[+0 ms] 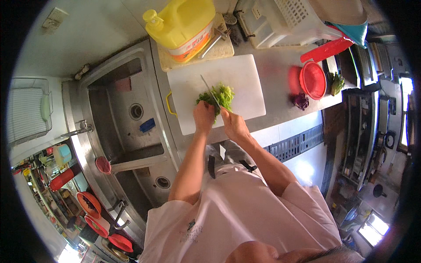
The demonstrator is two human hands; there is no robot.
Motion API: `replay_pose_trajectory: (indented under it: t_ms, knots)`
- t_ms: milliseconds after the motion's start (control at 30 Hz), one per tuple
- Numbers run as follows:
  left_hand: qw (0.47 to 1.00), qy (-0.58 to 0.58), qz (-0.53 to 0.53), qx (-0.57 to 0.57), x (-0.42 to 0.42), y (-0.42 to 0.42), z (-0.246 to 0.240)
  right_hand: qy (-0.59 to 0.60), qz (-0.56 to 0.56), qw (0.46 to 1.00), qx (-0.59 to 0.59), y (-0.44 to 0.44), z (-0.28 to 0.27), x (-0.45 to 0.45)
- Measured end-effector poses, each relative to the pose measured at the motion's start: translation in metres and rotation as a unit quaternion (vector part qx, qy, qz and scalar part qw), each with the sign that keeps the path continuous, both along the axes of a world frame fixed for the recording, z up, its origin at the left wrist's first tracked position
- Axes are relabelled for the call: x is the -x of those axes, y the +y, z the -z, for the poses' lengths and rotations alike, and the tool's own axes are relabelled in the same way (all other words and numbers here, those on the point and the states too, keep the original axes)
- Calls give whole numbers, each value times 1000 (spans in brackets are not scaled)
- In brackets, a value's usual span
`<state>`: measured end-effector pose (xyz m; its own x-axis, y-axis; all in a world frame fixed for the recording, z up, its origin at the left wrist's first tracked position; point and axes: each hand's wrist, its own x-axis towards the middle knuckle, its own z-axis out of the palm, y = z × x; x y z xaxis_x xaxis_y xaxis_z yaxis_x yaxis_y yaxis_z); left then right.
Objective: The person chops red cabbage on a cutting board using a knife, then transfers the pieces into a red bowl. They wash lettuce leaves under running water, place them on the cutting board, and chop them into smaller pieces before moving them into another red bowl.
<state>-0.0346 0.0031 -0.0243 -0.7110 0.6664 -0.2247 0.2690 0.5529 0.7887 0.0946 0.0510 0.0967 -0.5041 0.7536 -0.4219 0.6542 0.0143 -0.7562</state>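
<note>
On a white plastic cutting board lies a small heap of chopped leafy greens. My left hand presses on the darker leaves at the left side of the heap, with its fingers curled over them. My right hand grips a kitchen knife near the board's front edge. The blade points away from me and to the left, between the darker leaves and the lighter cut pieces. My left fingertips are partly hidden from view.
Left of the board is a double steel sink with a blue cloth. A yellow jug stands behind the board on another board. To the right are a red plastic basket, a purple vegetable and white crates.
</note>
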Motion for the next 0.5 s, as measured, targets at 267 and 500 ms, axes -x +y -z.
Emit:
replay_pose_trajectory:
  t_ms: [267, 500]
  knots:
    - [998, -31, -9, 54, 0, 0, -12, -46, -13, 998, -31, -6, 23, -4]
    - [997, -52, -53, 30, 1, -8, -13, 10, -22, 999, -38, -10, 6, -22]
